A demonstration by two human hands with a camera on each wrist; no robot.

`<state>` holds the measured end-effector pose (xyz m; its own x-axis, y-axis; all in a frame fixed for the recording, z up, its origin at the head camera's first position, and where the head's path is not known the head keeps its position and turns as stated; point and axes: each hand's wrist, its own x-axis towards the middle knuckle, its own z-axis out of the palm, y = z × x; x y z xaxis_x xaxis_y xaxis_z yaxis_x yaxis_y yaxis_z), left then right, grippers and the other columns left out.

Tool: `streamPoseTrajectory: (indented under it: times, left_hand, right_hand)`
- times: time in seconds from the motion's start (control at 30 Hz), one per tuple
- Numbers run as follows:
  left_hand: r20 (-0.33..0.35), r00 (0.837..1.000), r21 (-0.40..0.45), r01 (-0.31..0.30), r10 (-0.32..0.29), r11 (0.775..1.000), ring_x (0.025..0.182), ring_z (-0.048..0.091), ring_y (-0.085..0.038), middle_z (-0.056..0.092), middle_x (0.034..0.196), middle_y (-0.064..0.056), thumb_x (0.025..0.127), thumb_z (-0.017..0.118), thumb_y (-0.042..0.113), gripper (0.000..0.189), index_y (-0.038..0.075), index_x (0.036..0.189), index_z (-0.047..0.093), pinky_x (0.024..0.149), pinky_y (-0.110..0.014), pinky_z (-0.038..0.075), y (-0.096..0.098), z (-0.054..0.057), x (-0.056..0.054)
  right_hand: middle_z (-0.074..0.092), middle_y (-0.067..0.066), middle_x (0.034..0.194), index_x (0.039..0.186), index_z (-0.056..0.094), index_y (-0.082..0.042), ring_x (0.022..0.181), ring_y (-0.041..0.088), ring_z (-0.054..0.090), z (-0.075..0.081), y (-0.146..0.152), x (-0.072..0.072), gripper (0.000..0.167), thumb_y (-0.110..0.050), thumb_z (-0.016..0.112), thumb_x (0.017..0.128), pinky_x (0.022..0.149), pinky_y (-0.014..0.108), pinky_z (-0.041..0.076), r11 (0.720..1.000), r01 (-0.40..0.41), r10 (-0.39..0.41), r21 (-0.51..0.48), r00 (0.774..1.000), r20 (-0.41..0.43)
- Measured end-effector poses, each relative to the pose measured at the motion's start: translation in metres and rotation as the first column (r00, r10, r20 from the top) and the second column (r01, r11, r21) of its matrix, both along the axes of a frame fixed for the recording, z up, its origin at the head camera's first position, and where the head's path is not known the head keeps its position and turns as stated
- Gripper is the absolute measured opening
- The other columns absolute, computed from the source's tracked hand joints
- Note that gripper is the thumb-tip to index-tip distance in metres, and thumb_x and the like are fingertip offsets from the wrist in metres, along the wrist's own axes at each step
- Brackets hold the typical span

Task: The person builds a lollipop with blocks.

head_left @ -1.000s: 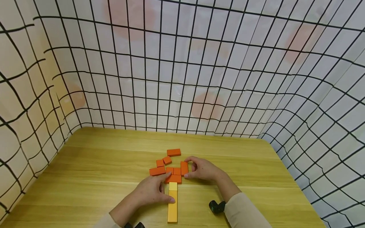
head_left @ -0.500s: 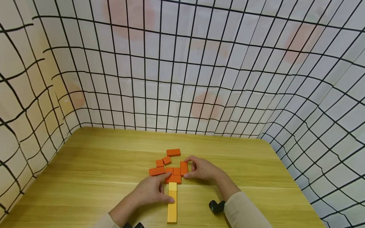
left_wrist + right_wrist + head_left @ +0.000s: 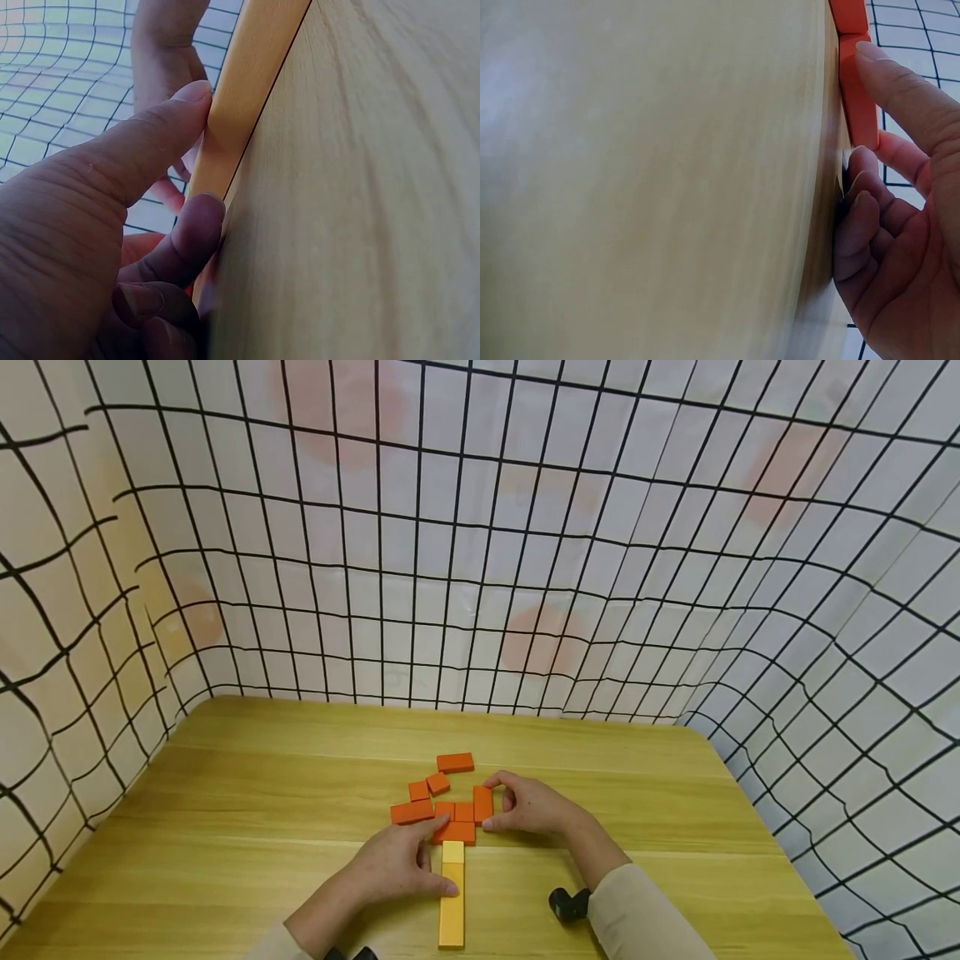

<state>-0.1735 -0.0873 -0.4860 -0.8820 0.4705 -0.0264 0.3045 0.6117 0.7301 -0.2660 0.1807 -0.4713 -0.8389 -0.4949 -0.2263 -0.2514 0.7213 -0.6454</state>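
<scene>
An orange rectangular block lies lengthwise away from me, its ends pinched between the index finger and thumb of my right hand. To its left sit two small orange square blocks, with a rectangular orange block below them. My left hand lays its index fingertip on the left small square. Its thumb rests on the long yellow block, below a short pale yellow block. In the left wrist view the other fingers are bent beside the yellow block. The right wrist view shows the thumb against the pinched orange block.
Further orange pieces lie beyond: a bar on the left, two small squares, and another bar at the back. All rest on a wood-grain table. Black grid netting before white sheeting stands around its far sides.
</scene>
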Motion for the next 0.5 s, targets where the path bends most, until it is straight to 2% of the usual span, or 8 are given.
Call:
streamPoseTrajectory:
  times: [0.23, 0.5]
  left_hand:
    - [-0.002, 1.0, 0.002, -0.008, 0.008, 1.0, 0.056, 0.054, -0.002, 0.059, 0.063, 0.015, 0.073, 0.085, 0.061, 0.099, 0.014, 0.153, 0.048, 0.056, -0.024, 0.042, -0.0005, -0.0012, -0.0009]
    - [-0.004, 1.0, 0.026, 0.0, 0.001, 1.0, 0.058, 0.053, -0.001, 0.06, 0.065, 0.015, 0.08, 0.08, 0.06, 0.092, 0.012, 0.152, 0.049, 0.058, -0.024, 0.043, -0.0017, -0.0016, -0.0023]
  right_hand:
    - [0.057, 0.0, 0.083, 0.133, 0.057, -0.02, 0.069, 0.014, 0.049, 0.0033, -0.0018, 0.0011, 0.056, -0.04, 0.082, 0.087, 0.062, 0.029, 0.042, 1.0, 0.003, -0.003, 0.002, 1.0, 0.004]
    - [0.056, 0.0, 0.082, 0.134, 0.057, -0.02, 0.068, 0.014, 0.048, 0.0039, -0.0027, 0.002, 0.058, -0.04, 0.082, 0.087, 0.061, 0.029, 0.041, 1.0, 0.006, -0.006, 0.009, 1.0, 0.01]
